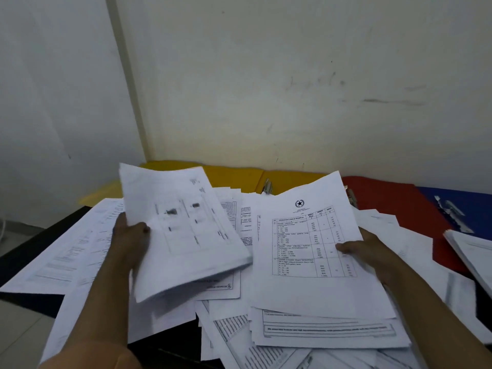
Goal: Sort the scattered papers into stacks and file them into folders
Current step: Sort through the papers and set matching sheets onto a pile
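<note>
Your left hand [130, 241] grips a blurred sheaf of papers [183, 230] at centre left; your right hand [364, 251] pinches a table-printed sheet [314, 257] at centre right. Loose papers [319, 334] cover the lower frame; yellow folder [239, 177], red folder [394, 201] and blue folder [463, 203] lie open behind.

Folders [404, 206] lie behind scattered papers [306, 339] on the table [24, 262].

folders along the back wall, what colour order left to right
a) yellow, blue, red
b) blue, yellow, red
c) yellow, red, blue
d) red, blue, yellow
c: the yellow folder lies at the left by the corner, the red folder comes next, and the blue folder sits at the right edge.
</note>
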